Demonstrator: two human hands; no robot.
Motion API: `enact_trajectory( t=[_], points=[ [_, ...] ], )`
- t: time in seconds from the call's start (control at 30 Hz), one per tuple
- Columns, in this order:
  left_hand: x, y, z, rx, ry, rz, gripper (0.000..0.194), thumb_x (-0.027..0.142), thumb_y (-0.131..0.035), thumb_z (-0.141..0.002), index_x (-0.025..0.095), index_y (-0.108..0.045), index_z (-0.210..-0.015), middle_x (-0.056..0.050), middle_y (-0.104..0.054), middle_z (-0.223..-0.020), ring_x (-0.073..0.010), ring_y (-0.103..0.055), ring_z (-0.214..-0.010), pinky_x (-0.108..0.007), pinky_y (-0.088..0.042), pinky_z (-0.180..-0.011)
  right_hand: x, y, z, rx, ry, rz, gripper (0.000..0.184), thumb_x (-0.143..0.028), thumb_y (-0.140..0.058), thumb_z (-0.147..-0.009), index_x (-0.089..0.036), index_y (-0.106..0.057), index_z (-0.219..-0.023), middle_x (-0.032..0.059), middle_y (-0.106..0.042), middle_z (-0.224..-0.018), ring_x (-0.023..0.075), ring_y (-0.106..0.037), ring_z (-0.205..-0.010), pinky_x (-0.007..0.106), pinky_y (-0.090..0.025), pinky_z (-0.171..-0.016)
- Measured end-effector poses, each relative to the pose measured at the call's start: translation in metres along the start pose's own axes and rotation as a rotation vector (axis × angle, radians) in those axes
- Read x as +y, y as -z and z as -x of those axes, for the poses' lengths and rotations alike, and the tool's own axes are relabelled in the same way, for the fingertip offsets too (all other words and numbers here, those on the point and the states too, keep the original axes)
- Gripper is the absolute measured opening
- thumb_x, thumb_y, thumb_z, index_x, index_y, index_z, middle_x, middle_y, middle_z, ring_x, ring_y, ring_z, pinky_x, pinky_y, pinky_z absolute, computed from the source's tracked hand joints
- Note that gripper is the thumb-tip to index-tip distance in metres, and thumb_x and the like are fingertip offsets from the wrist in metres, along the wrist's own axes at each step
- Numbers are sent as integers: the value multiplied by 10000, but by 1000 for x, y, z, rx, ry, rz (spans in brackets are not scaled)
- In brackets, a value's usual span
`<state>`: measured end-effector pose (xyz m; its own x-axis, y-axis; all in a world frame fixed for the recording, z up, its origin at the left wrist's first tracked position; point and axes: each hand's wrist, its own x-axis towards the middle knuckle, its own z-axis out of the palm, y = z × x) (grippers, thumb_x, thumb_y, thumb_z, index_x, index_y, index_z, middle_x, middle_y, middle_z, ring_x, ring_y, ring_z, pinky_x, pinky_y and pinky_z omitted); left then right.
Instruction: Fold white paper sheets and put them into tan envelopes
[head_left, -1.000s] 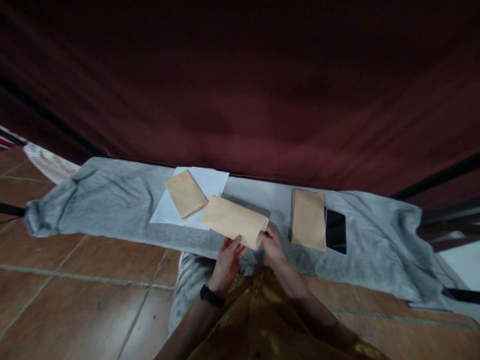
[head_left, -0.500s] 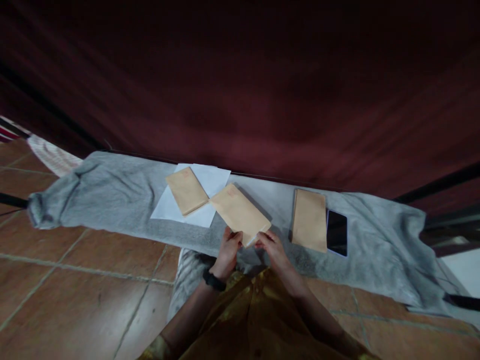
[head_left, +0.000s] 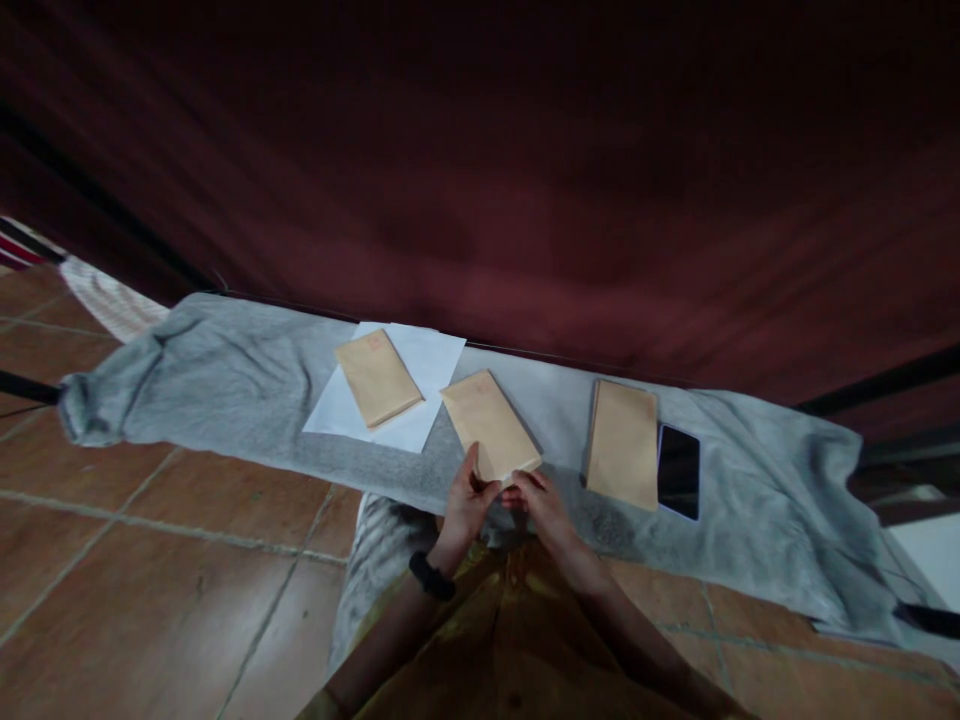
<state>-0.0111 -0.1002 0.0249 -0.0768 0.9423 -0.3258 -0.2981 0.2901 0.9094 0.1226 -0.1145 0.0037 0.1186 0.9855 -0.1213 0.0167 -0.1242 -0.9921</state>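
A brown paper envelope lies tilted in front of me, its near end between my two hands. My left hand grips the near left corner, thumb along the side edge. With bent fingers my right hand pinches the near edge, where a pale strip shows. Some fingertips of both hands are hidden under the envelope. To the left, a small stack of brown envelopes rests on white paper sheets. Another pile of brown envelopes lies to the right of my hands.
A phone with a pale purple edge lies beside the right pile. Grey cloth covers the long narrow surface, wrinkled at both ends. Behind it hangs a dark red curtain. Below is a tiled floor.
The held envelope has turned from lying nearly crosswise to pointing away from me, and its open end now faces me. Both hands have drawn together at that near end.
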Motion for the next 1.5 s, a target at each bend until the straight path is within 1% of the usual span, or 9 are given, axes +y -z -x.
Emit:
enact_trajectory(
  t=[0.13,0.23,0.4,0.53,0.67,0.77,1.1,1.27,1.5],
  points=[
    [5,8,0,51,-31,-194,614,78,-788,-631,201,-689,-1224,-24,-695,-956,-206,-674,-870,-344,-551,-899,-5,19,10,-183,-144,-62,320,-537,-614,-908,-245,-745,-898,52,-785,-786,214,-722,-587,333,-598,-525],
    [10,12,-2,26,-67,-325,538,64,-767,-631,216,-734,-1147,-34,-681,-926,-224,-659,-838,-378,-552,-908,-9,35,13,-195,-86,115,360,-533,-540,-959,-245,-741,-878,34,-764,-751,196,-699,-575,315,-586,-531],
    [16,22,-4,-27,-157,-549,525,58,-691,-692,226,-730,-1188,-79,-699,-1028,-274,-665,-965,-417,-513,-998,-17,42,1,-56,318,558,335,-360,-462,-1023,-241,-706,-1218,90,-734,-1235,247,-679,-1156,436,-551,-1026],
    [21,29,0,4,-223,-884,491,142,-636,-806,236,-690,-1285,-121,-687,-1076,-309,-664,-936,-477,-507,-975,-14,29,-8,-188,539,877,440,-263,-451,-1037,-216,-548,-1464,91,-547,-1526,246,-483,-1429,494,-398,-1208],
    [25,20,-10,21,-476,-1129,458,266,-585,-907,219,-629,-1360,-176,-621,-1343,-404,-507,-1321,-570,-344,-1143,-5,20,-9,-213,555,1015,455,-260,-474,-1045,-217,-509,-1497,98,-511,-1555,244,-478,-1437,502,-373,-1222],
    [21,1,-38,-123,-611,-1128,563,354,-539,-963,226,-478,-1508,-131,-397,-1623,-351,-277,-1530,-528,-201,-1244,-3,19,-9,-198,560,1029,440,-257,-473,-1045,-214,-531,-1479,92,-538,-1533,239,-498,-1421,490,-363,-1229],
    [21,-26,-145,-242,-666,-1214,644,480,-470,-993,166,-417,-1552,-143,-362,-1641,-283,-260,-1555,-483,-75,-1282,-5,18,-9,-185,565,1022,454,-266,-454,-1043,-230,-523,-1489,87,-557,-1517,241,-492,-1426,492,-341,-1231],
    [24,-19,-143,-310,-682,-1206,634,441,-518,-976,149,-442,-1535,-161,-360,-1637,-300,-253,-1556,-492,-68,-1284,0,21,-10,-212,572,1023,463,-258,-449,-1035,-230,-517,-1492,93,-540,-1531,256,-485,-1430,511,-340,-1225],
    [15,2,-101,-487,-652,-1119,565,382,-501,-995,180,-450,-1520,-127,-367,-1639,-233,-245,-1561,-455,-74,-1291,3,26,-10,-223,604,991,444,-271,-435,-1033,-231,-532,-1464,93,-538,-1529,270,-482,-1419,529,-358,-1205]
  ],
)
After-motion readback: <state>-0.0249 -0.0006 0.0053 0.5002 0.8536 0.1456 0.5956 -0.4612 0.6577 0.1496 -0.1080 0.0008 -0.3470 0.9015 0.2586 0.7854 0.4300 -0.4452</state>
